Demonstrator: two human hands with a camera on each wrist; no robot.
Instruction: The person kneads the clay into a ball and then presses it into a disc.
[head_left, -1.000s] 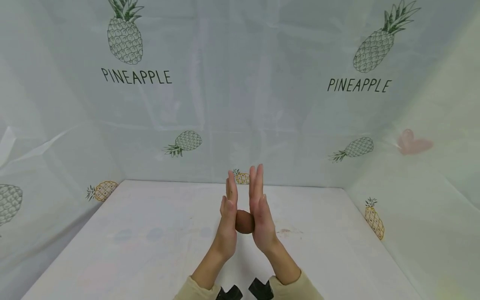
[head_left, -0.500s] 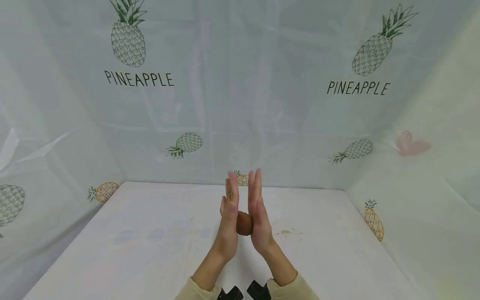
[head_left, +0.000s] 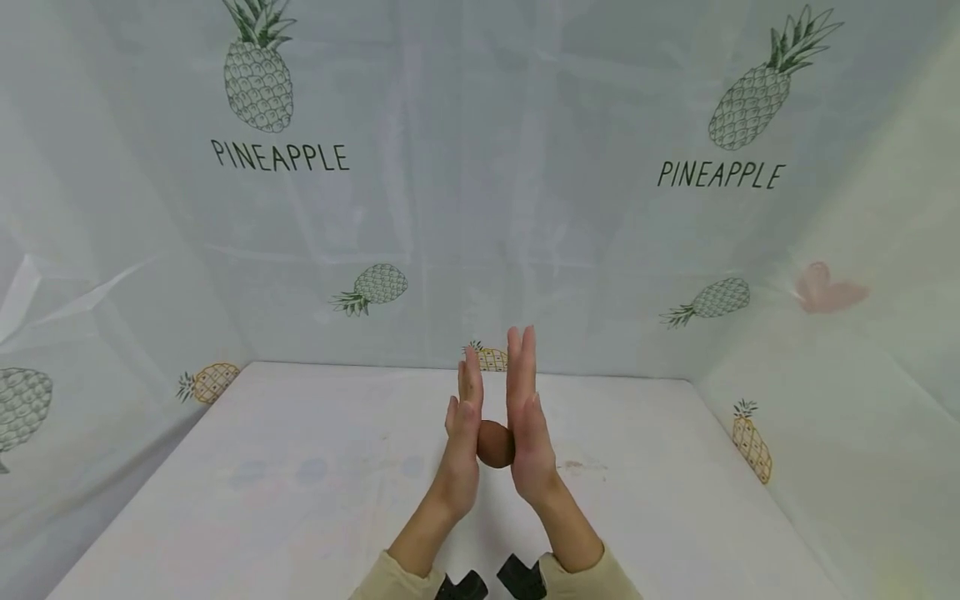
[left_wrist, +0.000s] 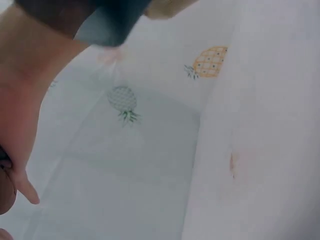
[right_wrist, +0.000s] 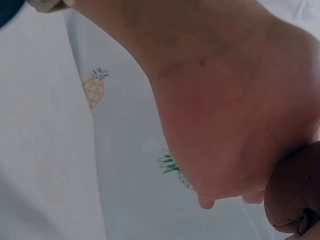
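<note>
A brown clay ball (head_left: 496,444) sits between my two upright palms, above the middle of the table. My left hand (head_left: 461,446) presses it from the left, fingers straight and pointing up and away. From the other side my right hand (head_left: 531,433) presses flat against it, its fingertips higher than the left ones. In the right wrist view the ball (right_wrist: 295,192) shows a dark crease low on its surface, tucked against a palm. Only a slice of the ball (left_wrist: 6,192) appears at the left edge of the left wrist view.
A white table (head_left: 322,517) lies under the hands, with a faint brown smear (head_left: 573,464) to their right. A pineapple-printed sheet (head_left: 465,167) hangs behind and along both sides. Black wrist mounts (head_left: 521,577) sit at the sleeve cuffs.
My right hand has slid up and away against the ball while the left has dropped slightly. Both shifted a little right. The ball looks rounder than half a second ago.
</note>
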